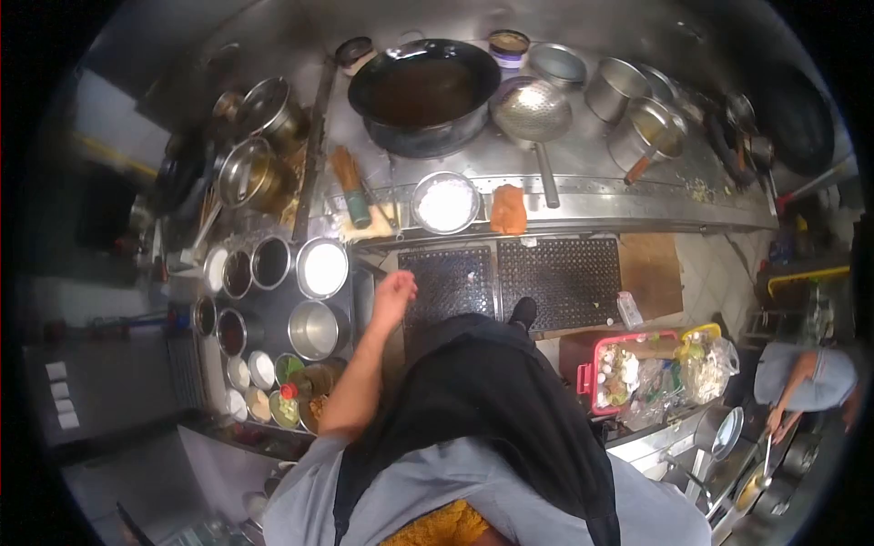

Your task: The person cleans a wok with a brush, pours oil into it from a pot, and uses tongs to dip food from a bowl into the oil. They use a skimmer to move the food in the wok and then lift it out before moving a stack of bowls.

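My left hand point(396, 293) is over the floor mat, just right of the metal pots, with its fingers curled in and nothing showing in them. Closest to it are a steel pot point(316, 329) with a bare inside and a pot of white contents point(323, 268). On the counter edge ahead lie a bamboo wok brush point(350, 187) on a cloth point(369, 225), a bowl of white contents point(445, 203) and an orange cloth point(508, 210). My right hand is out of sight, apparently behind my body and apron.
A large wok point(425, 86) and a perforated strainer ladle point(531, 114) rest on the steel counter. Several sauce and ingredient containers point(233, 332) stand at left. A red bin of scraps point(596, 378) is at right, near another person point(806, 382) holding a pan handle.
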`<state>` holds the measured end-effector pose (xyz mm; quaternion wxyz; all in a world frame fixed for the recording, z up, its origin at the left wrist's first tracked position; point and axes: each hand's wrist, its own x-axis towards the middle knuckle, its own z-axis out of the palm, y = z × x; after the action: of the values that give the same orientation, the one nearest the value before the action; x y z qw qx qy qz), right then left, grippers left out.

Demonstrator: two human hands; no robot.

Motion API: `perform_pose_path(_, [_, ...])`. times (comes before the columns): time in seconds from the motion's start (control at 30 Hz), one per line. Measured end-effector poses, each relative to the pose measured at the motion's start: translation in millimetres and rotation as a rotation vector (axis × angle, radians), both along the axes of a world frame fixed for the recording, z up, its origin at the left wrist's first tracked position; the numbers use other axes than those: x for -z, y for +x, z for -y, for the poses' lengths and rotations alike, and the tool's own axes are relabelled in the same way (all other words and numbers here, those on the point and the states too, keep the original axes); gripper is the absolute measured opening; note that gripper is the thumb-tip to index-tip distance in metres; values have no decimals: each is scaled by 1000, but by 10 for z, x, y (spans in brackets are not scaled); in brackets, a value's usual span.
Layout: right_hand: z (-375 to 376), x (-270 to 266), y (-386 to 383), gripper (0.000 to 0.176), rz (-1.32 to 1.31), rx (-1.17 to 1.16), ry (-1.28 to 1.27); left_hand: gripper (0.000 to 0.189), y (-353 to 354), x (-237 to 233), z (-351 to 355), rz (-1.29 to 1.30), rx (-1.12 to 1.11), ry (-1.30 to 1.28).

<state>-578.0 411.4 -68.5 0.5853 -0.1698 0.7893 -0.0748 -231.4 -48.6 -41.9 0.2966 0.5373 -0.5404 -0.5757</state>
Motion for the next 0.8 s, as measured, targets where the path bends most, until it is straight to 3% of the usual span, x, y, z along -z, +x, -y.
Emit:
perform_pose_path(0.1, [14,-92,-103,25,-18,-30,17,15,165,438,632,183,-122,-188])
perform_pose_path(0.17, [37,-154,-165,26,-29,-49,30,21,287,833,1067,481,-200,-586])
perform_pose_path(0.27, [48,-253,-213,26,-41,-64,46,32,377,924,1548,626,-315,-438])
perform_pose_path(0.33, [33,-318,-247,26,-49,-61,60,50,328,776,1720,878,-454,-342])
perform_pose_path(0.47, [4,-433,-233,26,-59,-46,87,69,224,580,1962,923,-344,-106])
perform_pose_path(0.63, [-11,-534,-246,26,-66,-30,107,63,378,696,2269,875,-205,43])
perform_pose_path(0.7, [20,-559,-249,26,-63,-29,108,62,423,619,2251,999,-184,27])
perform_pose_path(0.77, [49,-575,-264,26,-61,-34,110,59,360,601,2147,1038,-208,-15])
perform_pose_path(0.8, [111,-578,-288,26,-63,-41,101,58,238,450,2042,1107,-238,-240])
